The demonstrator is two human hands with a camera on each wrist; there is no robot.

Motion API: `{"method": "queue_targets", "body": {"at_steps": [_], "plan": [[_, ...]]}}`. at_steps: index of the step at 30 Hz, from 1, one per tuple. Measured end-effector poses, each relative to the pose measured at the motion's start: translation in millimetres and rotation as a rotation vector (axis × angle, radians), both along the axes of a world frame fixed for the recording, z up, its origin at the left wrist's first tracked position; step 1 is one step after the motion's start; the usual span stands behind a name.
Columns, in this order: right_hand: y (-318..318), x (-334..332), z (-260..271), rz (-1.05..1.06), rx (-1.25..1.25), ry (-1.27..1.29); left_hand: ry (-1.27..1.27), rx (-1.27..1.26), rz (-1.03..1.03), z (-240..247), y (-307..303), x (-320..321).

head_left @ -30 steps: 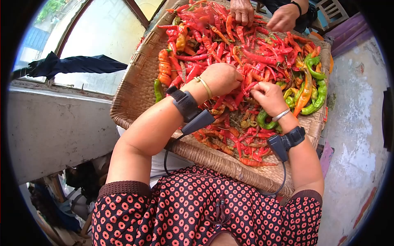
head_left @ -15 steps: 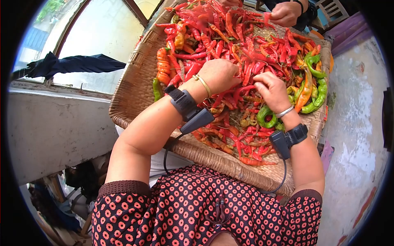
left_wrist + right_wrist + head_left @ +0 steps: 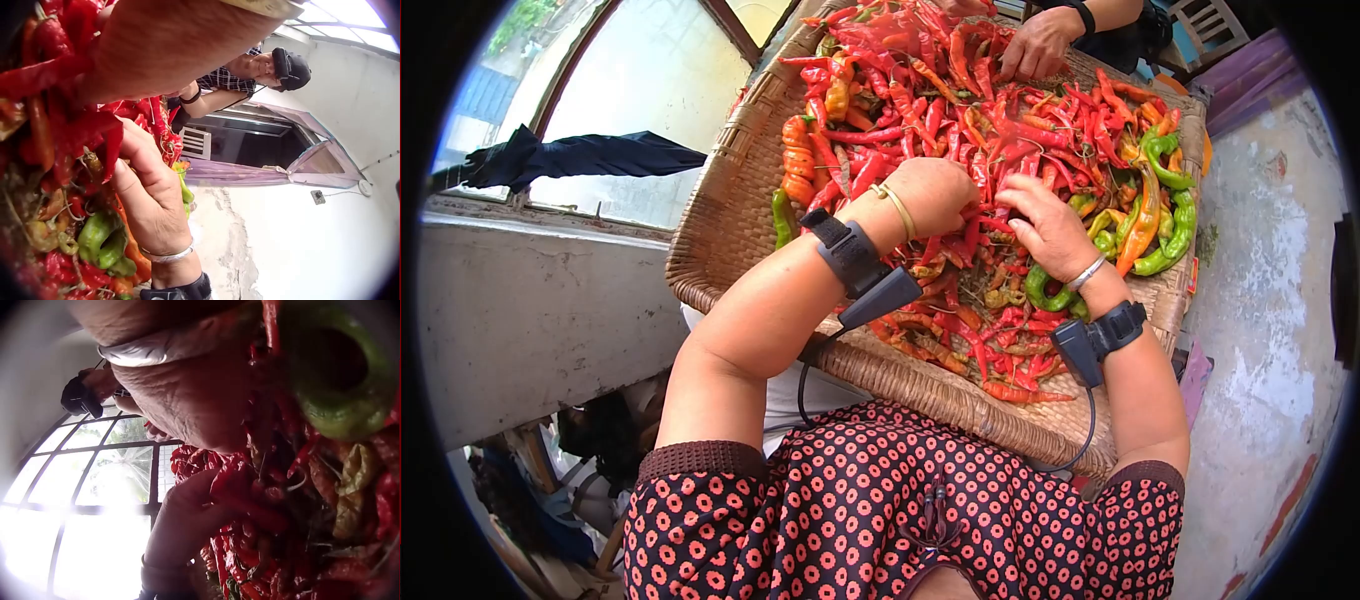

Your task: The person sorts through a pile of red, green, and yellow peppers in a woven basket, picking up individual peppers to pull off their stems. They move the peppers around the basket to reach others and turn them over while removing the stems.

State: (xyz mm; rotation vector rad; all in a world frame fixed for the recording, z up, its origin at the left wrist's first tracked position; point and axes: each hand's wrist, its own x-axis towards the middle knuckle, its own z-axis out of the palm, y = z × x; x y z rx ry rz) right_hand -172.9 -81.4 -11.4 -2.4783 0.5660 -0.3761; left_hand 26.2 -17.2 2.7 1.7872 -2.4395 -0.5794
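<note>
Red peppers [image 3: 880, 135] fill a woven basket [image 3: 715, 240]. Over the middle of the pile, the left hand [image 3: 930, 195] curls its fingers round red peppers, which show by its thumb in the right wrist view [image 3: 234, 490]. Close by on the right is the right hand [image 3: 1050, 232], its thumb and fingers parted. A red pepper tip [image 3: 112, 147] lies across its fingertips in the left wrist view, with no clear grip on it. Below the right hand is a curled green pepper [image 3: 1045, 290].
Another person's hand [image 3: 1040, 45] reaches into the pile at the basket's far side. Green and orange peppers [image 3: 1165, 250] lie along the right edge. A dark folded umbrella [image 3: 600, 160] is at the window on the left; a chair [image 3: 1210, 30] stands behind.
The right hand first pinched a red pepper, then let go and moved slightly, fingers parted. The left hand barely shifted. The other person's hand lifted a red piece away, then returned to the pile.
</note>
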Motion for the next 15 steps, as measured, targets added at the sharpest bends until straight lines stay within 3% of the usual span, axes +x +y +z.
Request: {"method": "queue_targets", "body": {"at_steps": [3,7,15], "plan": [[0,0,4,0.125,-0.008,0.058,0.012,-0.014,0.017,-6,-2,0],[-1,0,5,0.054,0.14,0.012,0.017,-0.015,0.062,-7,-3,2],[1,-1,7,-0.084,0.162,0.016,0.025,-0.03,0.121,6,-4,6]]}}
